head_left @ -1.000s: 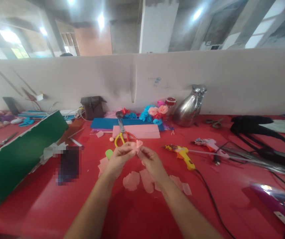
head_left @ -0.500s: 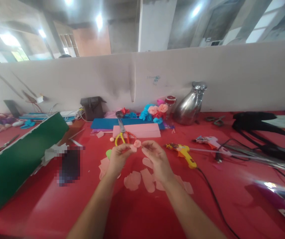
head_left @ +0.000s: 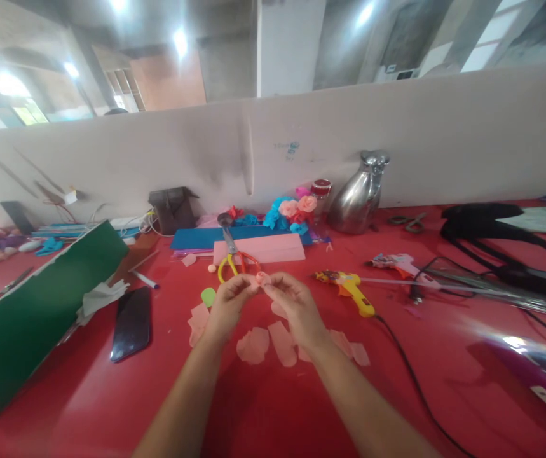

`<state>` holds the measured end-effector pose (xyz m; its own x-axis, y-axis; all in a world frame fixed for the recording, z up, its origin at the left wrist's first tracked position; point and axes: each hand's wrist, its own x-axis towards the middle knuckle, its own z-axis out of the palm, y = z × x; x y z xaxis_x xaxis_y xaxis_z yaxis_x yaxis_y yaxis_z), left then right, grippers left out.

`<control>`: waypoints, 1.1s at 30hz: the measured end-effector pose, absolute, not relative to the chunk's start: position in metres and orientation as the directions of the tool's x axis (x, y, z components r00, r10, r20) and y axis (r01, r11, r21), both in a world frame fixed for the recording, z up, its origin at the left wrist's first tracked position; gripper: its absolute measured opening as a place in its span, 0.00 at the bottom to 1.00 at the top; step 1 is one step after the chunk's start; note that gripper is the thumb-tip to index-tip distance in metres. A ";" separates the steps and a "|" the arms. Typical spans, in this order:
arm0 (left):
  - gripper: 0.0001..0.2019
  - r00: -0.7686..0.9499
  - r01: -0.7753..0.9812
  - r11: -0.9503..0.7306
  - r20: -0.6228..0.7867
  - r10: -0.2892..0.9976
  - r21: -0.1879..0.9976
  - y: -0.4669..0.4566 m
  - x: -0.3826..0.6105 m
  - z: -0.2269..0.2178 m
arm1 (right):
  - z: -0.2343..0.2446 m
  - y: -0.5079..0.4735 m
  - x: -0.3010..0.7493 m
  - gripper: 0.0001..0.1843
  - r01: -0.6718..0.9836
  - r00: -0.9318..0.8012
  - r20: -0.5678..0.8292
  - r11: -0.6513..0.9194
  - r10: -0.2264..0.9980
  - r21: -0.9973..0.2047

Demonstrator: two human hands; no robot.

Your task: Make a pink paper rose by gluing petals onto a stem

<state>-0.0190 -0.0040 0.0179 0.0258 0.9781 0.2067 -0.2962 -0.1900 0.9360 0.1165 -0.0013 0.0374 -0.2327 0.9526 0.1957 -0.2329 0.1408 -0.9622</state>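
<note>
holding small rolled pink bud up in front, above red tabletop, between left hand and right hand. pinched narrow on it, thumb against forefinger, both sides; can't tell curl of the other fingers. looks like thin crepe-type paper: likely very light, soft, easy to crush or tear, not slippery. best held at the base, lightly, clear of the outer curl. below, on the tabletop, see loose pink petals, flat, some overlapping. just beyond, see scissors touching folded pink paper. at right, note yellow glue gun; at left, phone near green board. along pale partition, see steel jug. past that, note bare room with pillar and bright ceiling light.
</note>
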 end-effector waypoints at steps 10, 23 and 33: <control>0.08 0.067 -0.131 -0.199 0.209 0.976 0.971 -0.005 -0.021 0.020 | 0.041 -0.002 0.119 0.07 -0.201 -0.175 0.215 0.179 0.961 -0.963; 0.09 0.090 -0.042 -0.251 0.254 0.963 0.967 -0.005 -0.023 0.022 | 0.040 -0.002 0.120 0.06 -0.204 -0.183 0.132 0.093 0.974 -0.974; 0.10 0.117 0.029 -0.284 0.279 0.953 0.958 -0.006 -0.025 0.025 | 0.043 -0.003 0.120 0.07 -0.261 -0.259 0.174 0.105 0.950 -0.960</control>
